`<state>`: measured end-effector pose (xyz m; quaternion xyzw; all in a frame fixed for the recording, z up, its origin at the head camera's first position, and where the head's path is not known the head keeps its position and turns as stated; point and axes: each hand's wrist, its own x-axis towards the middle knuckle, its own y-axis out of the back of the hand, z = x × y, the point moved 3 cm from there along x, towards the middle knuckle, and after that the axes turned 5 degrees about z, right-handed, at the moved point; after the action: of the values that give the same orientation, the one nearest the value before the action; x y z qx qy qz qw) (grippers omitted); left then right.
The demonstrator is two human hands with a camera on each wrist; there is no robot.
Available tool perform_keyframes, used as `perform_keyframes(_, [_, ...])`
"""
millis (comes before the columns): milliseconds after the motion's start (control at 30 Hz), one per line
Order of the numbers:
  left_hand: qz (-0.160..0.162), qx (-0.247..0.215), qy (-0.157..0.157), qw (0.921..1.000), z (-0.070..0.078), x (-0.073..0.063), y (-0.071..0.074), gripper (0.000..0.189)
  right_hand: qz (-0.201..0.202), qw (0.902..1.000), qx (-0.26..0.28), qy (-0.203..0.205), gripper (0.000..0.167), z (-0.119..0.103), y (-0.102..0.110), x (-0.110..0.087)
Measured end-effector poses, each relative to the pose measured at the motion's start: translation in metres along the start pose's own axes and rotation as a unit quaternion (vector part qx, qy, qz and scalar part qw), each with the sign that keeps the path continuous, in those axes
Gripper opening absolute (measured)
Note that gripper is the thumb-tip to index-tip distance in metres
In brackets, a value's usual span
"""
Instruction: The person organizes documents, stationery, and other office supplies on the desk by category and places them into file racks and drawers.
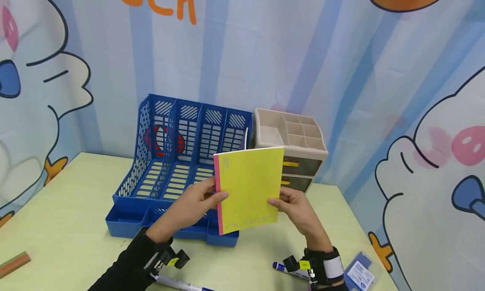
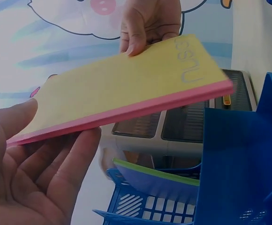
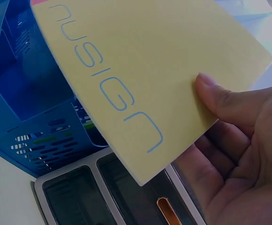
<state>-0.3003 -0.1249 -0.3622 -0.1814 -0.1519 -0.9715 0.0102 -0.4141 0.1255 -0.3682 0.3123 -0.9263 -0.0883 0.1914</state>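
Note:
A yellow notebook (image 1: 250, 185) with a pink spine is held up between both hands, in front of the blue file rack (image 1: 166, 156). My left hand (image 1: 195, 202) pinches its spine edge, thumb on the cover and fingers behind. On the opposite edge, my right hand (image 1: 299, 209) pinches it low down, the thumb lying on the cover. The right wrist view shows the lettering on the yellow cover (image 3: 126, 70) close up. In the left wrist view a notebook with a green edge (image 2: 154, 180) stands in a rack slot, below the held one.
Right of the rack stands a beige drawer organizer (image 1: 291, 135). Near the front lie a blue-capped marker (image 1: 280, 268), a second marker (image 1: 182, 284) and a blue packaged item (image 1: 360, 274). A brown stick-like object (image 1: 15, 264) is at the left edge. A printed curtain (image 1: 246, 51) hangs behind.

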Motion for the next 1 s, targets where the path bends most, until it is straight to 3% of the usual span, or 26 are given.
perform_keyframes(433, [0.036, -0.035, -0.003, 0.9987, 0.012, -0.005, 0.026, 0.048, -0.057, 0.9980, 0.021, -0.016, 0.033, 0.005, -0.002, 0.000])
perform_keyframes(800, [0.031, -0.039, 0.005, 0.9987, 0.017, -0.007, 0.034, 0.045, -0.072, 0.9970, 0.027, -0.010, 0.031, 0.008, -0.009, 0.003])
perform_keyframes(1000, [0.005, -0.032, 0.001, 0.9995, 0.018, -0.008, 0.039, 0.041, -0.061, 0.9973, 0.030, -0.028, 0.033, 0.011, -0.017, 0.003])
